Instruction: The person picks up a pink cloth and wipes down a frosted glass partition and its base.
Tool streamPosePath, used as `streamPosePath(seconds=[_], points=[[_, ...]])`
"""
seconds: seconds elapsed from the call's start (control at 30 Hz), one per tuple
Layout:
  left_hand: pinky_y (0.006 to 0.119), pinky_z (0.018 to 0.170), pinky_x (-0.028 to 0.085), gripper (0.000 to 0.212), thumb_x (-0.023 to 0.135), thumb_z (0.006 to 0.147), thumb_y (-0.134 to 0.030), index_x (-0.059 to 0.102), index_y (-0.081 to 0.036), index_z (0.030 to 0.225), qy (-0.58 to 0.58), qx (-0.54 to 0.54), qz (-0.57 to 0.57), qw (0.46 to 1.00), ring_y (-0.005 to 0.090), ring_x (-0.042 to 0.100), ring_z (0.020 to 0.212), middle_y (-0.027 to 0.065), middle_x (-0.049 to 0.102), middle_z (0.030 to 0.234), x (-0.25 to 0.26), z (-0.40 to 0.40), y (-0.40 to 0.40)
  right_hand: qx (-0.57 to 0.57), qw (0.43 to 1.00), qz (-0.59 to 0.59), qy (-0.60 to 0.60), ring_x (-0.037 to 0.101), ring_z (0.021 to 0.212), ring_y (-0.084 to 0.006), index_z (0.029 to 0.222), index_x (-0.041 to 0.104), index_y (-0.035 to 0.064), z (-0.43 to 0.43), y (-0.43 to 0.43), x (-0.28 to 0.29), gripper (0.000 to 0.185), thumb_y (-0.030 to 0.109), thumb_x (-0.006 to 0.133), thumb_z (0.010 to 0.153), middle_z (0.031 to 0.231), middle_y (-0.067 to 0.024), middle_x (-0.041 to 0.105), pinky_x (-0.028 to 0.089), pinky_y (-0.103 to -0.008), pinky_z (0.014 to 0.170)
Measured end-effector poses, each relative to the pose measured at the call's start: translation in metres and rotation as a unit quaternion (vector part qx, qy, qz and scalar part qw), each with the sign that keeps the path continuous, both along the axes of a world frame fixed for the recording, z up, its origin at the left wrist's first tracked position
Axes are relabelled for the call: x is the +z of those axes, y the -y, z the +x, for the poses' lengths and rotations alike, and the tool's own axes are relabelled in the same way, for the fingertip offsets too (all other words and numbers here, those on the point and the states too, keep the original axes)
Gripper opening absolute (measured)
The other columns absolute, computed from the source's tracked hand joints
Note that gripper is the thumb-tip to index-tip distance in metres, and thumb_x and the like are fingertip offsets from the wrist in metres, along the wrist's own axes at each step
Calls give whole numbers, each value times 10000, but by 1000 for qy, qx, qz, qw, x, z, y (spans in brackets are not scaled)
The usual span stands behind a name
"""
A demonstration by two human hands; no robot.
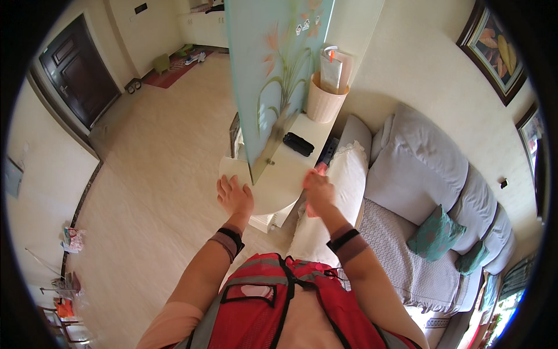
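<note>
My left hand (235,196) rests with spread fingers on the rounded end of a white cabinet top (279,189), at its left edge. At the opposite edge, beside the sofa arm, my right hand (320,192) is closed on a pink cloth (311,179); the hand is slightly blurred. Beyond the hands lies a black case (298,144) on the same top. A frosted glass partition (279,87) painted with flowers stands upright along it. Farther back sits a cream wastebasket-like bin (324,102) holding a folded packet (332,72).
On the right is a grey sofa (418,152) with a white cover (348,174) over its arm and green cushions (436,235). A framed item (234,137) stands left of the glass. Tiled floor (152,174) stretches left towards a dark door (80,72) and a red mat (174,72).
</note>
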State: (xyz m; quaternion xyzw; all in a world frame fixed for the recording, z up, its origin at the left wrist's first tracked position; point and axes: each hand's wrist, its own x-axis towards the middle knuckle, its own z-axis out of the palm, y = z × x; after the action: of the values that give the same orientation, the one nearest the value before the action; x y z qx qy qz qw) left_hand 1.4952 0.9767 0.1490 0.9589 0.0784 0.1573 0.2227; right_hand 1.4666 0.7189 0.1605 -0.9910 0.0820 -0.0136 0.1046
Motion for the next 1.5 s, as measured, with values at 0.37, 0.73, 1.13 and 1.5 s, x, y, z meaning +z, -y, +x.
streamPosePath(seconds=[0.37,0.73,1.13,1.5], points=[[533,1044,331,456,608,876,-273,501,-129,1296,-1,-2,12,1000,365,271,1401,152,359,1482,4,1,4,196,937,171,233,603,1010,-258,1017,609,86,6,-79,43,243,106,618,775,1033,-71,622,511,-425,761],[534,1036,334,452,613,875,-255,499,-123,1292,5,-14,11,1000,381,264,1398,159,352,1478,0,1,-1,168,977,-30,129,455,1294,-204,1133,599,108,28,-97,13,365,249,643,799,1300,-33,533,460,-428,872],[527,1032,325,441,602,883,-257,496,-124,1290,-17,-4,-6,1000,378,238,1411,165,329,1493,5,-1,1,19,995,89,40,622,986,-301,996,657,119,-24,11,31,186,159,629,817,998,-66,674,510,-411,852],[527,1023,337,436,608,876,-261,511,-125,1279,-2,-10,-1,1000,384,261,1402,168,342,1484,6,0,-1,224,955,7,195,517,1150,-245,1115,610,147,6,-100,29,350,156,609,765,1197,4,560,493,-463,833]])
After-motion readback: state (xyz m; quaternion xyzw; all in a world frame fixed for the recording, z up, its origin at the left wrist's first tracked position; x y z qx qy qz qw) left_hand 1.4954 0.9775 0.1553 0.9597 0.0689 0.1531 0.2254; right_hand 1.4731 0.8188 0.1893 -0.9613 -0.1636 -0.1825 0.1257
